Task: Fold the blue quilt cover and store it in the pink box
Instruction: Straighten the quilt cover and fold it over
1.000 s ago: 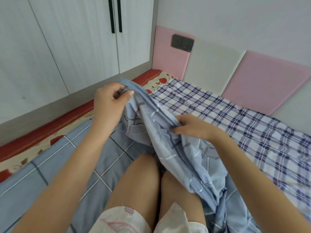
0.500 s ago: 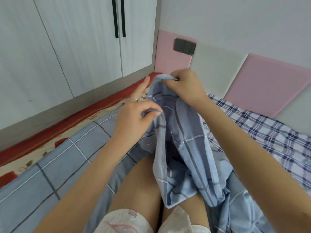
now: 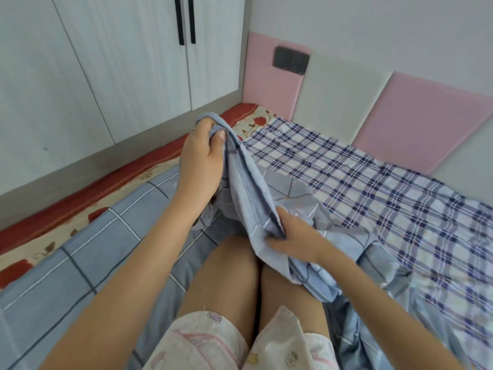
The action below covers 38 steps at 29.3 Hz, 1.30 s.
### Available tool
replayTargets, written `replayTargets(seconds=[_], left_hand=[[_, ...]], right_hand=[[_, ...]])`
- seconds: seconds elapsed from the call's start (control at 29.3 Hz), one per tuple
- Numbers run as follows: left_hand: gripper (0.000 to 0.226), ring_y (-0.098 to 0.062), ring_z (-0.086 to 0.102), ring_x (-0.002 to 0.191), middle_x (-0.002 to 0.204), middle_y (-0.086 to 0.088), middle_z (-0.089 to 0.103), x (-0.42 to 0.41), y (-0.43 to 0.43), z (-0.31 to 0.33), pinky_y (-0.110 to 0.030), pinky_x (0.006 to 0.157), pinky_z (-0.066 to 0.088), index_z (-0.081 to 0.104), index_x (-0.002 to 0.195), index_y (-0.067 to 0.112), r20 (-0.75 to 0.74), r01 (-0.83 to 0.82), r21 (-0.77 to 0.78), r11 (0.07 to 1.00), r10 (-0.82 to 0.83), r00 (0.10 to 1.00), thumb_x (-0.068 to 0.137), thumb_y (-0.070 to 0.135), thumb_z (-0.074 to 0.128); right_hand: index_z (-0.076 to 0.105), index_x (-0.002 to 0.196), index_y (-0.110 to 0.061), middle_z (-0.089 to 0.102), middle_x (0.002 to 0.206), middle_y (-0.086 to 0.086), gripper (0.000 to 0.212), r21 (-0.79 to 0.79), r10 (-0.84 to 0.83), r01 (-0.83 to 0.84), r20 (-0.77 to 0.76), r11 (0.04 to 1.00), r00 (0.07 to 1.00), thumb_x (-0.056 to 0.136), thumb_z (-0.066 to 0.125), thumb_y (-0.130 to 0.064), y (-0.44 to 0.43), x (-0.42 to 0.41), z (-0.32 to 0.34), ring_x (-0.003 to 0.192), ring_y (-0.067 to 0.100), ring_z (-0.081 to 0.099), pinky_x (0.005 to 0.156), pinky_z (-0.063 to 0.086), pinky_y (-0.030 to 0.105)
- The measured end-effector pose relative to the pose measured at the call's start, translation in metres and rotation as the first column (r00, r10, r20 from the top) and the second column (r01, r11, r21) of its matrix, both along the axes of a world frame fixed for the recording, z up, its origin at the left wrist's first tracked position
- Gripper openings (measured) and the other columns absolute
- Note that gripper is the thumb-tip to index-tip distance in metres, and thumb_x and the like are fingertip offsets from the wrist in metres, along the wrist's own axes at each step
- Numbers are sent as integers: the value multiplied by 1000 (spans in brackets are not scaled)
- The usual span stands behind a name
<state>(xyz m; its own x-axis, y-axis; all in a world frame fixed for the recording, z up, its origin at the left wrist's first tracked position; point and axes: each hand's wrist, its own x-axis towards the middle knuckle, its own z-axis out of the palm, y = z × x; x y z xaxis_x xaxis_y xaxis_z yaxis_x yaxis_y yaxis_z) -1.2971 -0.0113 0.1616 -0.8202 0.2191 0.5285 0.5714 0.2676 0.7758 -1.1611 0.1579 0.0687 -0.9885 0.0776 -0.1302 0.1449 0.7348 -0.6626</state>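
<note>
1. Cover (image 3: 253,190): one blue edge runs taut between our hands above our knees (image 3: 234,265). The rest lies loose on the bed to both sides.
2. Left hand (image 3: 202,156): fingers and thumb curl round the upper corner and hold it high.
3. Right hand (image 3: 293,237): it pinches the same edge low down, close to the knees. Half a second ago it was at the top corner beside the left hand, and it has since run down the hem.
4. Reading: we judge that the edge is being drawn straight and that folding has barely begun.
5. Surround: plaid sheet (image 3: 373,188), wardrobe (image 3: 120,76). We see no pink box.
</note>
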Motion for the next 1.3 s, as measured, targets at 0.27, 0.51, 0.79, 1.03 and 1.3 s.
replayTargets(seconds=[0.27,0.51,0.79,1.03,1.3], left_hand=[[23,-16,45,73,77,6,42,-78,-59,-6,-32,73,40,39,79,19,180,-393,326,860,352,919,97,6,35],[65,-38,-13,143,156,-18,-15,-27,-52,-101,-55,114,2,22,144,14,476,-106,-712,694,589,653,89,19,56],[58,-30,26,139,148,-12,28,64,55,-152,-46,108,18,42,124,10,153,304,-701,645,-281,948,77,27,71],[34,-29,58,90,104,-9,62,73,103,-158,-35,71,43,51,119,12,274,413,-384,826,-325,905,86,4,52],[22,-12,45,64,73,6,50,38,113,-142,-24,57,32,51,91,11,507,145,-36,989,-107,855,88,-4,35]], right_hand=[[61,115,-9,62,73,7,26,347,-561,501,96,793,822,90,55,-18,74,4,-58,69,28,60,57,42,31],[60,111,-10,60,73,6,25,127,-519,532,-123,837,846,88,53,-5,61,-33,-9,59,24,54,52,42,31],[50,128,-13,56,109,-6,51,-43,-85,83,-46,996,995,81,67,-5,31,-15,-27,101,8,54,80,40,9],[22,147,-12,30,147,10,101,89,-641,635,78,767,763,71,80,-44,83,100,-93,136,28,28,109,30,44],[61,117,-10,65,104,14,32,150,-777,776,298,612,555,88,50,-4,98,160,-129,100,31,60,79,47,34]])
